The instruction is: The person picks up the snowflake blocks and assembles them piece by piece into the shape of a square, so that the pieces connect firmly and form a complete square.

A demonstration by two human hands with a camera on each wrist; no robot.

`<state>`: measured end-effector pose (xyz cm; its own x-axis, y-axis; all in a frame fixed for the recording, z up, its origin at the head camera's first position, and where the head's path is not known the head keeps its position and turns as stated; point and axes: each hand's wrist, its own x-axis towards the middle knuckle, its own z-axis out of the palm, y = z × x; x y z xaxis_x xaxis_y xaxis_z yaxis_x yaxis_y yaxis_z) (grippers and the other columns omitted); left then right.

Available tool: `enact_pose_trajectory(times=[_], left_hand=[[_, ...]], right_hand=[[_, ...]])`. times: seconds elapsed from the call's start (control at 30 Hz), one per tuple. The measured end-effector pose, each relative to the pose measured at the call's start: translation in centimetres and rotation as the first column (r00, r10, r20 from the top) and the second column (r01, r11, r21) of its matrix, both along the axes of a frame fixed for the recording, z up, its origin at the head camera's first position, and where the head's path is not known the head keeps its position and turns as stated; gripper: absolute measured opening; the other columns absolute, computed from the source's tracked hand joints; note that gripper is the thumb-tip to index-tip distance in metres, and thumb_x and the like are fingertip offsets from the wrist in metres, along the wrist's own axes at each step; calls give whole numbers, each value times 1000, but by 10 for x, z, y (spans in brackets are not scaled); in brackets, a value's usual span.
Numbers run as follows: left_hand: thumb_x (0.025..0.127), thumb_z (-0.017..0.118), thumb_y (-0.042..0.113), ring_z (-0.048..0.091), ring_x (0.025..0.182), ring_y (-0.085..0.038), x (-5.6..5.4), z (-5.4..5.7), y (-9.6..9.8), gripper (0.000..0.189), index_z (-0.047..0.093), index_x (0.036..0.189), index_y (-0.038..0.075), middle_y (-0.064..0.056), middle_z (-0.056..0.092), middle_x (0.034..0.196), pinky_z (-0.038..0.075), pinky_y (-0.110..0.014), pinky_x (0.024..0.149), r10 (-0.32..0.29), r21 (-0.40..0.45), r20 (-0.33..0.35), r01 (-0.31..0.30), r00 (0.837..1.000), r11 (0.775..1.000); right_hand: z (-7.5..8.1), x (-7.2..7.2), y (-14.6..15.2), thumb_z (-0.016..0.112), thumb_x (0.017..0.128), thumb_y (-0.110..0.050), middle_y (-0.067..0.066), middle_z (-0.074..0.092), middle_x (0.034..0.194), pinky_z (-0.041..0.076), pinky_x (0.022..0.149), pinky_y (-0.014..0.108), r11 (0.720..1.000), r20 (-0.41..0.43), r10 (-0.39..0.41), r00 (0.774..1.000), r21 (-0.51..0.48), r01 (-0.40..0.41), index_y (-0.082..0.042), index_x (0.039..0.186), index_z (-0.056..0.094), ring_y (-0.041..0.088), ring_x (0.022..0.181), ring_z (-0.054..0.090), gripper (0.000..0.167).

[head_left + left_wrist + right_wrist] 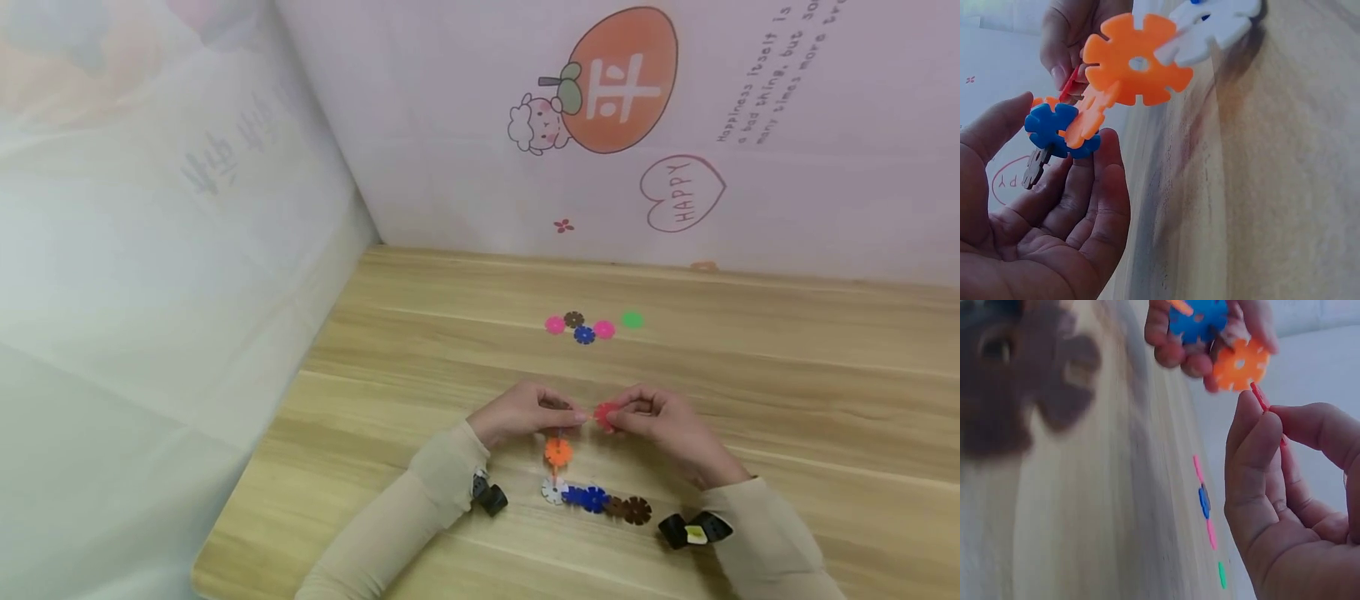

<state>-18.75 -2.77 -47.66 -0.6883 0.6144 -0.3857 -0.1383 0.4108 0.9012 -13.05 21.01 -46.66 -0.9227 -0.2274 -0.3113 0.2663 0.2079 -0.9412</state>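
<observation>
In the head view my left hand (pixel 525 412) grips one end of a chain of notched plastic snowflake discs. A blue disc (pixel 1047 128) and an orange disc (pixel 1241 365) sit between its thumb and fingers, with a small brown disc (pixel 1036 167) attached. From there the chain runs through another orange disc (pixel 558 452), a white disc (pixel 554 491), blue discs (pixel 595 499) and brown discs (pixel 637 510). My right hand (pixel 671 429) pinches a red disc (pixel 604 416) between thumb and fingertips. The red disc's edge meets the held orange disc; whether their slots interlock I cannot tell.
Farther back on the wooden table (pixel 420 333) lie pink discs (pixel 555 325), a brown disc (pixel 573 319), a blue disc (pixel 584 335) and a green disc (pixel 632 320). A printed cloth (pixel 450 125) hangs behind the table, and pale cloth (pixel 150 333) hangs at the left.
</observation>
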Motion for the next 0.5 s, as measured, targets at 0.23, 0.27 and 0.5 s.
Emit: enact_pose_trajectory(times=[0.23, 0.27, 0.5], left_hand=[[90, 73, 34, 70, 92, -10, 2, 1, -1, 24, 76, 107, 17, 2, 76, 100, 55, -25, 87, 4, 20, 23, -5, 1000, 1000], [89, 73, 34, 70, 92, -10, 2, 1, -1, 24, 76, 106, 17, 2, 76, 100, 55, -25, 86, 6, 21, 23, -7, 1000, 1000], [89, 74, 32, 70, 90, -9, 3, 1, 0, 24, 76, 105, 15, 2, 76, 98, 56, -24, 84, 22, 6, 12, -22, 1000, 1000]], right_hand=[[2, 3, -8, 72, 90, -14, 8, 73, 100, 60, 84, 28, 999, 4, -26, 1000, -24, 27, 5, 111, 58, 20, 93, 71, 32], [2, 4, -9, 72, 89, -13, 8, 73, 100, 60, 84, 28, 999, 6, -26, 1000, -29, 27, 6, 112, 58, 20, 93, 71, 32], [2, 4, -12, 71, 89, -10, 7, 74, 98, 60, 85, 29, 998, 21, -33, 999, -56, 34, 4, 108, 60, 19, 92, 71, 26]])
